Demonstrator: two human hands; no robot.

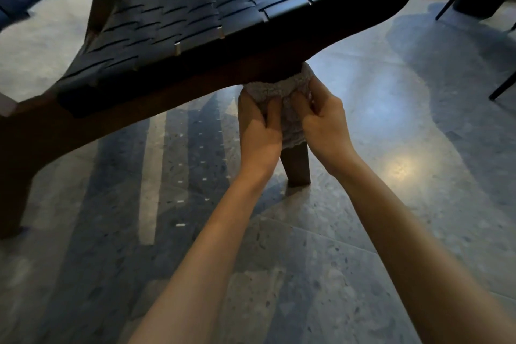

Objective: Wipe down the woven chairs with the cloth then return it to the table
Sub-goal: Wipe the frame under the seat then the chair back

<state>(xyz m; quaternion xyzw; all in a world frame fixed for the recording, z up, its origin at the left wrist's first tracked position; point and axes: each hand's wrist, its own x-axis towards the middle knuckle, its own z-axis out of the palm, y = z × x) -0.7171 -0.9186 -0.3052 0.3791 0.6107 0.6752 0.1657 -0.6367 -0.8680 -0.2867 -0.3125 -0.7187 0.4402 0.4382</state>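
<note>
gripping the cloth [290, 120] wrapped round the chair leg [296, 166] just under the woven seat [195, 8], with left hand [259, 127] and right hand [325, 123] fingers curled tight on it, probably worth sliding down slow and even

Your footage is pretty dim, with a cool bluish cast. There's one warm glare spot on the polished terrazzo floor [402, 167] off to the right, and the woven chair [195, 8] drops striped shadows underneath. The wide lens bends the edges, and the far left is smeared and soft.
</note>
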